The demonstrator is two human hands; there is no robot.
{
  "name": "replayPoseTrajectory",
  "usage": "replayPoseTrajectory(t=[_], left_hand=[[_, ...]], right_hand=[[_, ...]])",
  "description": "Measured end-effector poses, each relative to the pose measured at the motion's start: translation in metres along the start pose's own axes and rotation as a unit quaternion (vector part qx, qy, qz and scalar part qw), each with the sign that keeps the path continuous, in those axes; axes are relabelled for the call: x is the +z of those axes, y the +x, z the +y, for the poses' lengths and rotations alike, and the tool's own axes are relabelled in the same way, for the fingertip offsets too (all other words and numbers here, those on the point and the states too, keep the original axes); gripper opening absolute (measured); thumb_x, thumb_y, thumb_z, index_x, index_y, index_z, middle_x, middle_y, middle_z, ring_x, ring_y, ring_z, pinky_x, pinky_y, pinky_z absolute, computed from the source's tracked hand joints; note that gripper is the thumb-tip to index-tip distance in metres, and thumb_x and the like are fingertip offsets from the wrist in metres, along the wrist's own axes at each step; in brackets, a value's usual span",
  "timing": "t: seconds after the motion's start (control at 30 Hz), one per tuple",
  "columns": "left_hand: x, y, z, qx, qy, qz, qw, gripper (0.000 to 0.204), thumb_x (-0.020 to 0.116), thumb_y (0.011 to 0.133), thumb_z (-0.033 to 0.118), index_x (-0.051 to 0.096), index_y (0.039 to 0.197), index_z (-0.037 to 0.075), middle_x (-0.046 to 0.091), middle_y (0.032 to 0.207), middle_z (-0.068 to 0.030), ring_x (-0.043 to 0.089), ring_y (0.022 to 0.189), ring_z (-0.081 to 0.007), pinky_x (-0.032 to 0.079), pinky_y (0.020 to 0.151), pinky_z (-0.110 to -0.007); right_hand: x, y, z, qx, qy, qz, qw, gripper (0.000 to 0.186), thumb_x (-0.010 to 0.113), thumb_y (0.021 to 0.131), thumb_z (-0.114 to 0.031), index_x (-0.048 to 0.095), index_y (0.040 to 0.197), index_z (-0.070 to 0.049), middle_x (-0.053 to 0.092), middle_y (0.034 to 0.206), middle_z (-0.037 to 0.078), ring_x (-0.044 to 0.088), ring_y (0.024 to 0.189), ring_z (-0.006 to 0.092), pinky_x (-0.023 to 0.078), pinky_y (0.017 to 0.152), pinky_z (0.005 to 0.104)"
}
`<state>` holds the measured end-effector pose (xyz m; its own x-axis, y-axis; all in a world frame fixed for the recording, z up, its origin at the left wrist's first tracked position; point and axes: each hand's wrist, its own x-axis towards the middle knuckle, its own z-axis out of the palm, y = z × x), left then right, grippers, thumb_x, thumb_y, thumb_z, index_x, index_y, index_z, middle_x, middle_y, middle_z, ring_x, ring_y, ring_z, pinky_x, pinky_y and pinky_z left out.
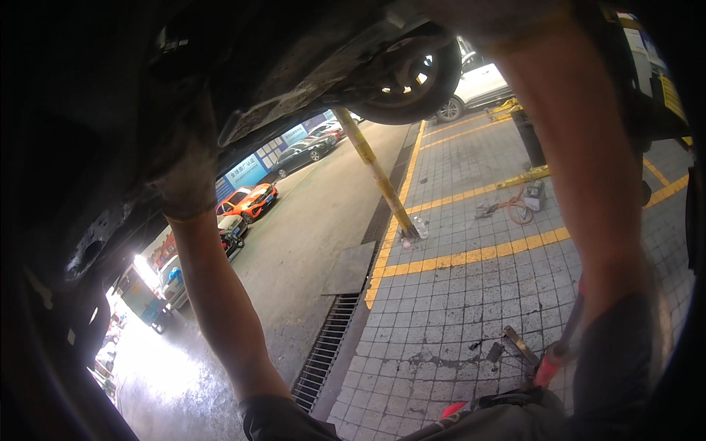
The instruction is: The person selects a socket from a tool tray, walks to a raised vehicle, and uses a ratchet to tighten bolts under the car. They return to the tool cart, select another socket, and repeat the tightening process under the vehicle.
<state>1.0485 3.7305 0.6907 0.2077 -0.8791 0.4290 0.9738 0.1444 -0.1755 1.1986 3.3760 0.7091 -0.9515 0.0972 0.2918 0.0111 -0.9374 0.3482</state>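
Note:
I am looking out from under a raised car's dark underbody (294, 66). My left hand (184, 176) reaches up into shadow at the left, in what looks like a grimy glove; its fingers and what they touch are too dark to make out. My right hand (518, 26) is raised to the underside at the upper right, mostly in shadow, its fingers hidden. A wheel (434, 99) hangs from the car between my two arms.
A yellow post (371, 165) stands ahead, beside a drain grate (327, 353). A hose and grey case (533, 197) lie on the tiles. Red-handled equipment (551, 360) and small tools (518, 345) are below me. Parked cars (246, 202) line the left.

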Motion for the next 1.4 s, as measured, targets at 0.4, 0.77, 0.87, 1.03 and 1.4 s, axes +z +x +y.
replayPoseTrajectory(t=[0.4, 0.77, 0.87, 1.03, 1.4], left_hand=[[-0.015, 0.004, -0.001, 0.031, 0.048, -0.067, 0.996, 0.044, 0.065, 0.111, 0.033, 0.065, 0.156, 0.029, 0.073, 0.145, -0.0114, 0.076, 0.126, -0.0349, 0.067, 0.100, -0.053], [-0.015, -0.003, 0.001, 0.083, 0.108, -0.090, 0.987, 0.048, 0.062, 0.112, 0.035, 0.062, 0.159, 0.025, 0.075, 0.139, -0.0153, 0.075, 0.125, -0.0372, 0.062, 0.106, -0.057], [-0.011, -0.004, 0.001, 0.065, 0.089, -0.067, 0.992, 0.048, 0.062, 0.112, 0.036, 0.061, 0.159, 0.025, 0.075, 0.138, -0.0153, 0.075, 0.125, -0.0366, 0.061, 0.106, -0.058], [-0.004, -0.005, 0.005, 0.041, 0.046, -0.071, 0.996, 0.049, 0.063, 0.112, 0.036, 0.062, 0.159, 0.026, 0.076, 0.137, -0.0148, 0.074, 0.127, -0.0353, 0.061, 0.108, -0.058], [-0.006, -0.006, -0.004, 0.074, 0.026, -0.042, 0.996, 0.046, 0.061, 0.112, 0.031, 0.063, 0.156, 0.022, 0.072, 0.143, -0.0172, 0.071, 0.130, -0.0378, 0.062, 0.106, -0.055]], right_hand=[[-0.006, -0.005, -0.012, 0.014, 0.089, -0.036, 0.995, 0.025, 0.072, 0.085, -0.008, 0.080, 0.107, 0.000, 0.077, 0.111, 0.018, 0.071, 0.112, 0.0321, 0.058, 0.109, 0.0434], [-0.003, -0.007, -0.010, 0.022, 0.119, -0.032, 0.992, 0.026, 0.072, 0.086, -0.009, 0.079, 0.109, 0.000, 0.076, 0.113, 0.018, 0.071, 0.112, 0.0323, 0.058, 0.108, 0.0432], [-0.003, -0.007, -0.010, 0.026, 0.126, -0.030, 0.991, 0.026, 0.071, 0.086, -0.009, 0.079, 0.110, 0.000, 0.076, 0.113, 0.018, 0.071, 0.112, 0.0324, 0.058, 0.108, 0.0431], [-0.004, -0.007, -0.009, 0.024, 0.131, -0.030, 0.991, 0.026, 0.071, 0.087, -0.009, 0.078, 0.111, -0.001, 0.076, 0.114, 0.018, 0.071, 0.113, 0.0325, 0.058, 0.107, 0.0430], [-0.006, -0.009, -0.008, 0.026, 0.150, -0.032, 0.988, 0.027, 0.070, 0.088, -0.010, 0.078, 0.113, -0.001, 0.076, 0.116, 0.018, 0.071, 0.113, 0.0328, 0.059, 0.107, 0.0427]])
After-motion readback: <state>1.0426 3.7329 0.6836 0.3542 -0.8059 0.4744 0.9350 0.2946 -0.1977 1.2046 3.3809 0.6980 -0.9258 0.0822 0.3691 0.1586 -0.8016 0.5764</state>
